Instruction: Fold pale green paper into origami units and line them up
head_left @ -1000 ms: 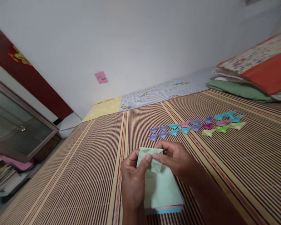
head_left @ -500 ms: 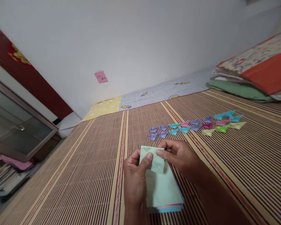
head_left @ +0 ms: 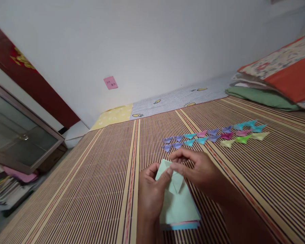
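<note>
A pale green folded paper [head_left: 177, 181] with crease lines is pinched between both hands, tilted with one corner pointing down. My left hand [head_left: 154, 186] grips its left side, thumb lying on the front face. At the upper right edge, the thumb and fingers of my right hand [head_left: 193, 166] close on the paper. Just below lies a stack of paper sheets [head_left: 180, 210], pale green on top, with pink and blue edges showing underneath. Beyond the hands, small folded paper boats [head_left: 202, 140] in purple, blue, pink, green and yellow stand in two rows.
The striped mat [head_left: 104, 176] covers the bed up to a patterned cloth [head_left: 165, 100] along the wall. Folded bedding [head_left: 277, 84] is piled at the right. A pink note [head_left: 110, 82] is stuck on the wall. A glass-fronted cabinet [head_left: 22, 128] stands at left.
The folded paper has turned, so its lower corner now points down. Both hands have shifted slightly right and keep hold of it.
</note>
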Available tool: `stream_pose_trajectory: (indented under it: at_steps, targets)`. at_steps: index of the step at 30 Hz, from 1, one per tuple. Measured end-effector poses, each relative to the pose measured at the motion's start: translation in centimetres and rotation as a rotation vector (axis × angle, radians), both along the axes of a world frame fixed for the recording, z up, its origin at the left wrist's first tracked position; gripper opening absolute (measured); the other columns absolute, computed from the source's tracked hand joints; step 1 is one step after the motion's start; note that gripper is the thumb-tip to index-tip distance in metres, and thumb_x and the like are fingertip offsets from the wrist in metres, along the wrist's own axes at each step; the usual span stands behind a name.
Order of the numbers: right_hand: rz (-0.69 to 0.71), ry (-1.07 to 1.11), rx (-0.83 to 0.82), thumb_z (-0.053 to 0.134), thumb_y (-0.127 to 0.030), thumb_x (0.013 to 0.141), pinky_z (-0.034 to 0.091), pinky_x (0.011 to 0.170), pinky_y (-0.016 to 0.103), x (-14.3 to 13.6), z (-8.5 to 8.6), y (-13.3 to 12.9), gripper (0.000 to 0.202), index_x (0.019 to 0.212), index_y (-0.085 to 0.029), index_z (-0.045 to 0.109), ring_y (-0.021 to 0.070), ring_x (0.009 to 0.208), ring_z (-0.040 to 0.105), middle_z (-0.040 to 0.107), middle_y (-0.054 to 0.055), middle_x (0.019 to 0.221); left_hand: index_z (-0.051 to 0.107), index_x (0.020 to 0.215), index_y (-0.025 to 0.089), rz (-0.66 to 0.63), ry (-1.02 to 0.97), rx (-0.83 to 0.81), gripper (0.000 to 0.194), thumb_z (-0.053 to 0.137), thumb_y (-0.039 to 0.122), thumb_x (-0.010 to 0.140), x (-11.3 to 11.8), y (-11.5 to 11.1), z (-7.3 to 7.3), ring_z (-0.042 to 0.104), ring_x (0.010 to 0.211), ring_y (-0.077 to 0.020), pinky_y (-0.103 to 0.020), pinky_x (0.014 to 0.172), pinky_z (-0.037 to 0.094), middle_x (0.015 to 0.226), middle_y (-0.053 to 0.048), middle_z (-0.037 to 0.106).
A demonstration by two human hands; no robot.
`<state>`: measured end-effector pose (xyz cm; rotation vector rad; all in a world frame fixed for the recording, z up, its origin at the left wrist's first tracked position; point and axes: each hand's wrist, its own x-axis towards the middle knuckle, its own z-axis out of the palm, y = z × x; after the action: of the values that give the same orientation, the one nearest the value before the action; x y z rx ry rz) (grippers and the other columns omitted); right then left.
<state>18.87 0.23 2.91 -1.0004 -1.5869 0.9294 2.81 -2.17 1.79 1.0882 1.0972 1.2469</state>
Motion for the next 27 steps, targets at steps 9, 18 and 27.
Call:
stream_pose_trajectory:
  at_steps: [9, 18, 27]
  targets:
    - [0.004, 0.035, -0.018, 0.061, -0.029, 0.090, 0.038, 0.057, 0.026, -0.9, -0.3, -0.2, 0.022, 0.070, -0.018, 0.062, 0.0133, 0.061, 0.050, 0.056, -0.003, 0.063, 0.066, 0.068, 0.014, -0.039, 0.175, 0.029, 0.025, 0.080, 0.034, 0.077, 0.5, 0.0, 0.8, 0.048, 0.057, -0.0119, -0.022, 0.053, 0.039, 0.062, 0.001, 0.057]
    - [0.078, 0.213, -0.114, 0.063, -0.037, 0.092, 0.035, 0.052, 0.024, -0.4, -1.1, 0.4, 0.027, 0.073, -0.018, 0.058, 0.0107, 0.057, 0.044, 0.050, -0.004, 0.064, 0.074, 0.073, 0.014, -0.036, 0.147, 0.037, 0.031, 0.076, 0.043, 0.083, -0.2, -0.4, 0.4, 0.052, 0.059, -0.0138, -0.024, 0.055, 0.042, 0.064, -0.002, 0.062]
    - [0.125, 0.161, -0.121, 0.068, -0.035, 0.087, 0.036, 0.051, 0.023, -0.2, -1.1, 0.5, 0.024, 0.072, -0.017, 0.063, 0.0106, 0.057, 0.046, 0.053, -0.003, 0.063, 0.070, 0.072, 0.014, -0.109, 0.119, -0.026, 0.024, 0.083, 0.034, 0.076, -0.3, -0.3, 0.5, 0.053, 0.059, -0.0120, -0.022, 0.056, 0.041, 0.066, 0.000, 0.063]
